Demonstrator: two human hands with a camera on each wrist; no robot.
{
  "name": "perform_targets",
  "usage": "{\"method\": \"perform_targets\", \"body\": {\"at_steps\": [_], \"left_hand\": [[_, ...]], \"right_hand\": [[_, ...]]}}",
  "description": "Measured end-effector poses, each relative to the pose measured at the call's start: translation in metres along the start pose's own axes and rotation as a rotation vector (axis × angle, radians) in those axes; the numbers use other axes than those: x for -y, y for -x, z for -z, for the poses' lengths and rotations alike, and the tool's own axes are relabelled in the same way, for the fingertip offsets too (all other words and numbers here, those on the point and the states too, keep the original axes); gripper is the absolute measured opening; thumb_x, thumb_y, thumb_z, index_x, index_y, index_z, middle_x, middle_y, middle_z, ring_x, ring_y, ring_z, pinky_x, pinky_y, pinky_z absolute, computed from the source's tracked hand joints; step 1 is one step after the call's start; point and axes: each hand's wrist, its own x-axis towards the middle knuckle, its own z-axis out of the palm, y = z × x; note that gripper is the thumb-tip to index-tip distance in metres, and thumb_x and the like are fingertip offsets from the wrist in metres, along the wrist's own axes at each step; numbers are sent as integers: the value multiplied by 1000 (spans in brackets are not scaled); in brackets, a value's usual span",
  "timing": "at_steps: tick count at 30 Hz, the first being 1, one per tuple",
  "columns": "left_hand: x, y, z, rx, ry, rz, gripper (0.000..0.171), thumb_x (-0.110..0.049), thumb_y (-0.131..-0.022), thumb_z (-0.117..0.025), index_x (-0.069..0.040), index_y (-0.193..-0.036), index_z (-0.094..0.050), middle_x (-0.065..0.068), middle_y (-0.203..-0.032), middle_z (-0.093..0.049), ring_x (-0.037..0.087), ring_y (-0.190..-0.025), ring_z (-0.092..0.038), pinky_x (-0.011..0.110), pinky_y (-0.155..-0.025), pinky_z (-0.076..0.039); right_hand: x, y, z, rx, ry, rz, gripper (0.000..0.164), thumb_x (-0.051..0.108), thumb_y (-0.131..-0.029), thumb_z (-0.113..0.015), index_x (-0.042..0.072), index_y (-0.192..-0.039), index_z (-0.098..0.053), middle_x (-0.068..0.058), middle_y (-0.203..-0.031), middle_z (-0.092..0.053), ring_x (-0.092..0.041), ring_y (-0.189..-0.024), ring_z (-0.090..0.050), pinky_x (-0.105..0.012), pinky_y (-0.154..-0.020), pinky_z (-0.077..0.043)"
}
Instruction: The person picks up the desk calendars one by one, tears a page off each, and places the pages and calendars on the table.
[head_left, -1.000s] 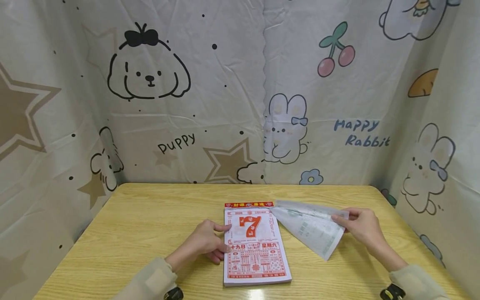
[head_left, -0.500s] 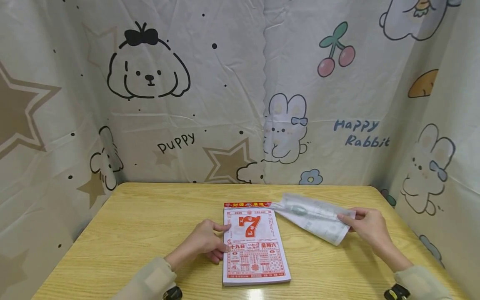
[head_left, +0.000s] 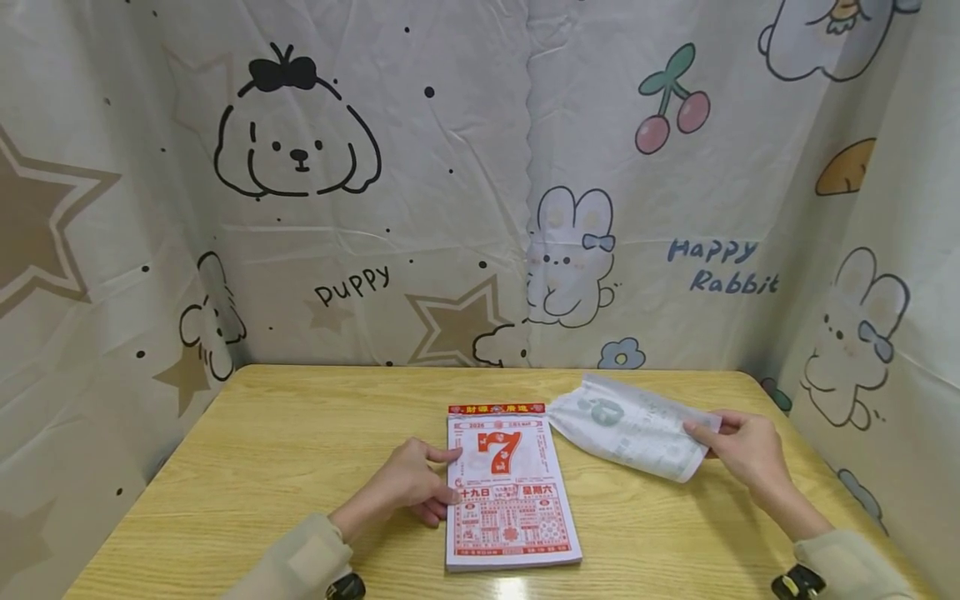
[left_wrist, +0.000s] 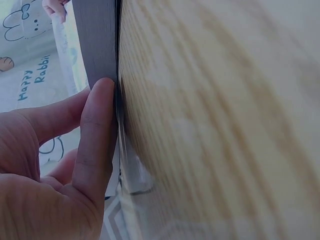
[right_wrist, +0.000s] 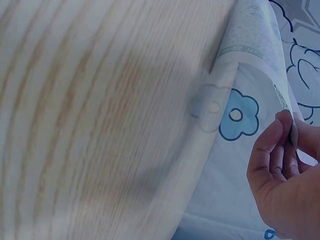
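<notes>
A thick tear-off calendar [head_left: 510,521] with a red "7" on its top page lies on the table in the head view. My left hand [head_left: 412,482] rests against its left side. In the left wrist view, extended fingers [left_wrist: 95,135] of that hand press on the side of the block [left_wrist: 95,40]. My right hand [head_left: 742,450] pinches the outer edge of a thin calendar page [head_left: 637,429], its greenish printed side showing. The page is curved and raised. Its narrow, gathered end lies by the calendar's top right corner; I cannot tell whether it is still attached.
The pale yellow wood-grain table [head_left: 322,408] carries the calendar. A red header strip [head_left: 497,409] runs along the calendar's top. A cream curtain [head_left: 450,167] with cartoon prints hangs behind the table and at both sides.
My right hand has moved slightly to the right with the page. The page has lifted and swung toward the back, curling more. My left hand and the calendar have barely moved.
</notes>
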Motion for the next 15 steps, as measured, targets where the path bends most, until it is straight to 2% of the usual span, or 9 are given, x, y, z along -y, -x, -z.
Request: {"method": "perform_targets", "body": {"at_steps": [15], "left_hand": [[0, 0, 1, 12, -2, -7, 66, 4, -82, -87, -3, -143, -64, 16, -72, -72, 19, -53, -70, 37, -54, -66]], "right_hand": [[-3, 1, 6, -56, -72, 16, 50, 19, -101, -75, -21, -127, -61, -19, -96, -76, -12, -69, -72, -32, -64, -67]]}}
